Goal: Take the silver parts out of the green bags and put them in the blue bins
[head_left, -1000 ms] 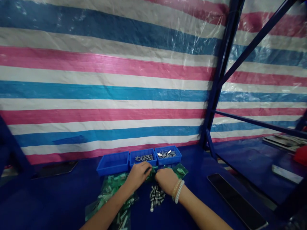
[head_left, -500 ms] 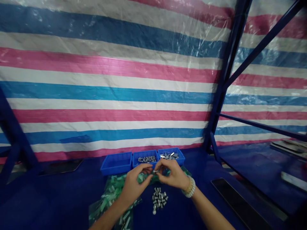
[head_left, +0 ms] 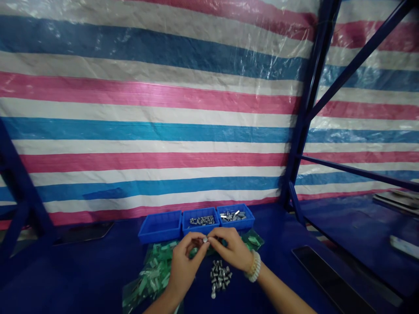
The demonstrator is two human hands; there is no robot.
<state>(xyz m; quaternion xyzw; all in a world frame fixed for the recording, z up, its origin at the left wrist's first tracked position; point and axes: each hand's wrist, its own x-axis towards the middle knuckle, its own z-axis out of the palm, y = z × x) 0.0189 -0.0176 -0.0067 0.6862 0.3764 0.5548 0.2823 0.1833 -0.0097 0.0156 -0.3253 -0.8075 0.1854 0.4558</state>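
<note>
A small metal fastener (head_left: 205,240) with a round shiny end is pinched between thumb and forefinger of my left hand (head_left: 185,258). My right hand (head_left: 233,249), with a pale beaded bracelet on its wrist, is closed in a pinch at the same fastener, fingertips meeting those of the left. Just below the hands lies a pile of similar silver fasteners (head_left: 221,274) with round heads. Clear plastic bags of green strip-like pieces (head_left: 153,268) spread beneath and left of my left hand. Another part of the green packing (head_left: 252,238) shows beyond my right hand.
Three blue bins stand behind the hands: a bare left bin (head_left: 160,226), a middle bin (head_left: 186,221) and a right bin (head_left: 252,220), both with small metal parts. Dark phones lie at right (head_left: 330,279) and left (head_left: 85,232). A blue metal frame (head_left: 301,126) rises behind.
Both hands have shifted slightly down and left, still together. The fastener has turned so its round end now faces me. The view has shifted slightly.
</note>
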